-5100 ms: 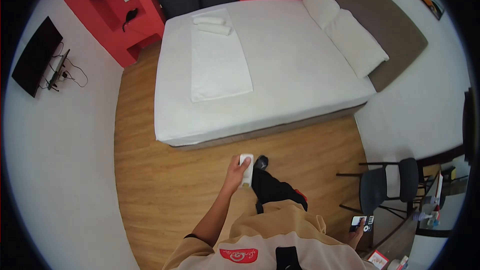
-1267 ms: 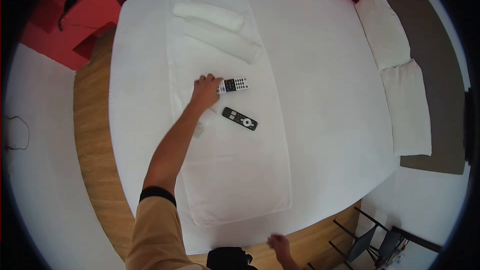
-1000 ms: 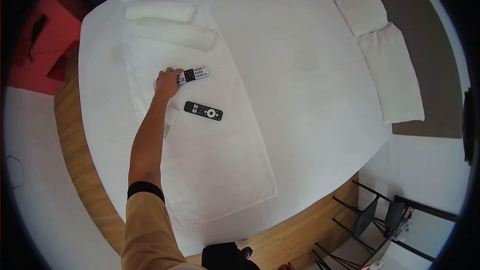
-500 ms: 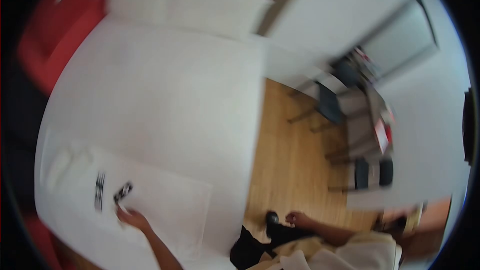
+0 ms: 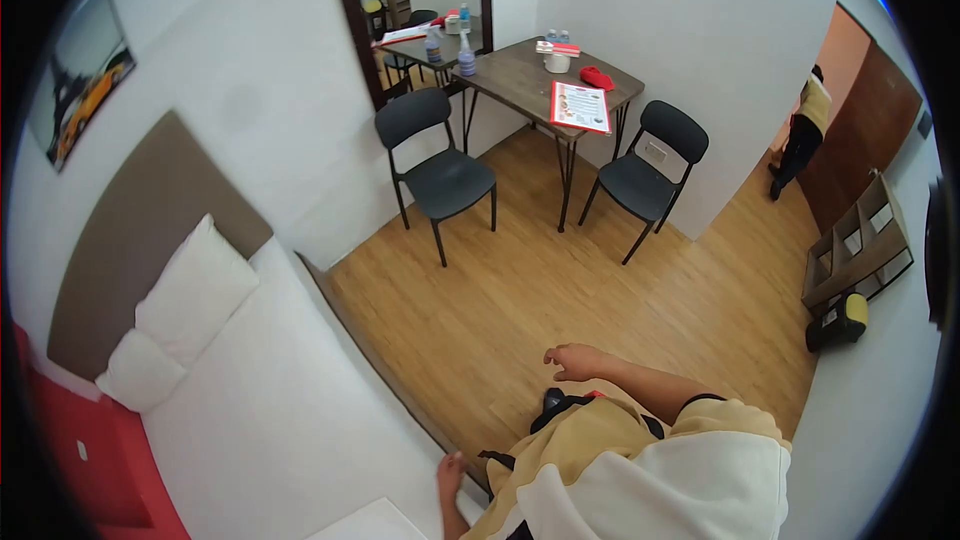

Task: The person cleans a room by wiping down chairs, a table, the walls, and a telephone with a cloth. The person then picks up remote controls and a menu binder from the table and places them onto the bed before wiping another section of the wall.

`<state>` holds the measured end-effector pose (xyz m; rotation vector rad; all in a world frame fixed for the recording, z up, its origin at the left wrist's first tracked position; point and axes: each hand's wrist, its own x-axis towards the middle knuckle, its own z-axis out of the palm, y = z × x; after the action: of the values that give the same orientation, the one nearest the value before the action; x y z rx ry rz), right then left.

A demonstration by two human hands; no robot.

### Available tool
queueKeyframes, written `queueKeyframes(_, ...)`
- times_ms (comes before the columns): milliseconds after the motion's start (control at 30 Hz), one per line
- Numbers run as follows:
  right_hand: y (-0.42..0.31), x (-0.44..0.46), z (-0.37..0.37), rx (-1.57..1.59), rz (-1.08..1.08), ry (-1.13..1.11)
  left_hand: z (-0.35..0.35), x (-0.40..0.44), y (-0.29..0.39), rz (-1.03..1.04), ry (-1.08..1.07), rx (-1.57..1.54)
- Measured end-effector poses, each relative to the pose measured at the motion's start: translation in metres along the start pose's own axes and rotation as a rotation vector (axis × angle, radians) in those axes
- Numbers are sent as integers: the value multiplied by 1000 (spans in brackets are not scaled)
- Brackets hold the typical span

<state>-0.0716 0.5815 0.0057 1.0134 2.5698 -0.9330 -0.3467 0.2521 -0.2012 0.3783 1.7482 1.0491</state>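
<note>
My left hand (image 5: 451, 476) hangs beside the edge of the bed (image 5: 290, 390), near its white sheet, with nothing seen in it. Its fingers are loosely bent and partly turned from view. Over the wooden floor (image 5: 480, 300), my right hand (image 5: 573, 362) is held out in front of my body, empty, its fingers loosely curved and apart. At the bottom of the view, the corner of a flat white cloth (image 5: 372, 523) lies on the bed. Two white pillows (image 5: 197, 290) rest at the brown headboard (image 5: 135, 240).
A dark table (image 5: 510, 90) holds a spray bottle (image 5: 466, 56), a menu-like sheet (image 5: 580, 107) and a red cloth (image 5: 597, 78). Black chairs (image 5: 440, 175) (image 5: 645, 180) stand by it. A shelf (image 5: 860, 245) and bin (image 5: 838, 322) line the right wall. Another person (image 5: 803, 130) is in the doorway.
The view has swung right toward the table and doorway. My left hand has left the white cloth with black markings on the bed and is now beside my body.
</note>
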Motion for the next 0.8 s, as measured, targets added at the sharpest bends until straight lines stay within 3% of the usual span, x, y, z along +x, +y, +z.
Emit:
queueKeyframes(33,17,-4,-16,14,1,5,-24,13,-16,-41,0,-18)
queueKeyframes(100,50,-10,-43,151,83,38,-47,15,-8,-262,340,53)
queueKeyframes(200,89,-6,-79,158,57,98,-73,18,3,-503,512,-448)
queueKeyframes(233,98,-5,-88,168,70,102,-71,19,9,-506,505,-433)
queueKeyframes(300,116,5,-104,216,89,128,-46,36,28,-458,449,95)
queueKeyframes(333,131,14,-108,219,91,135,-34,54,39,-454,446,101)
queueKeyframes(400,161,41,-109,493,-26,77,-12,87,61,237,-303,1376)
queueKeyframes(467,185,63,-113,413,-113,176,25,131,82,275,-394,1357)
queueKeyframes(567,212,85,-160,239,-136,273,88,217,116,-790,-127,100)
queueKeyframes(600,216,87,-182,279,-32,206,96,252,137,-826,-247,-34)
queueKeyframes(633,223,94,-204,319,73,147,105,292,168,-853,-368,-165)
queueKeyframes(700,256,106,-232,311,156,243,156,356,218,-382,-100,215)
queueKeyframes(733,271,107,-242,310,227,326,184,390,263,-361,-81,436)
queueKeyframes(767,289,110,-256,297,235,316,211,434,283,-287,-21,311)
queueKeyframes(800,309,115,-271,359,273,390,249,459,332,-190,23,373)
